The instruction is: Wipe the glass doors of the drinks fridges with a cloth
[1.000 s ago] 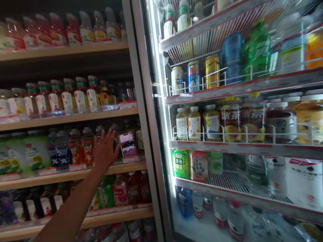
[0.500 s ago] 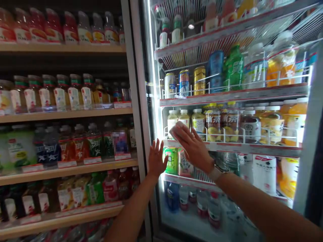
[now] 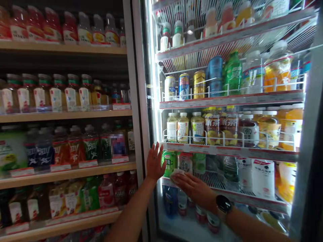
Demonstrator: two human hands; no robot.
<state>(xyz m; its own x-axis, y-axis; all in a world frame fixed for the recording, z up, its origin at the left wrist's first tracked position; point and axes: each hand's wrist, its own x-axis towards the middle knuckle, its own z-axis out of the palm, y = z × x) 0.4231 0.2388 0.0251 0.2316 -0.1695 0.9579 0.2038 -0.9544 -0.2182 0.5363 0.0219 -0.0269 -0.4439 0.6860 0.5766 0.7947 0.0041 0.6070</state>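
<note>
My right hand (image 3: 195, 189), with a dark watch (image 3: 223, 203) on its wrist, holds a pale folded cloth (image 3: 177, 172) flat against the glass door (image 3: 174, 226) of the drinks fridge. The cloth shows at the fingertips; the palm hides the rest of it. My left hand (image 3: 154, 164) is raised with its fingers stretched out, at the left edge of the door, and nothing is in it. Behind the glass by my hands stand green cartons (image 3: 168, 163) and a red-and-white can (image 3: 185, 161).
Wooden shelves (image 3: 65, 172) with rows of bottled drinks stand to the left, beside the metal door frame (image 3: 138, 111). Inside the lit fridge, wire shelves (image 3: 232, 150) hold bottles and cans. A dark vertical edge (image 3: 313, 168) is at the far right.
My right hand has moved down the glass with the cloth, from the tea bottles' shelf to the lower shelf edge. My left hand stays in nearly the same place.
</note>
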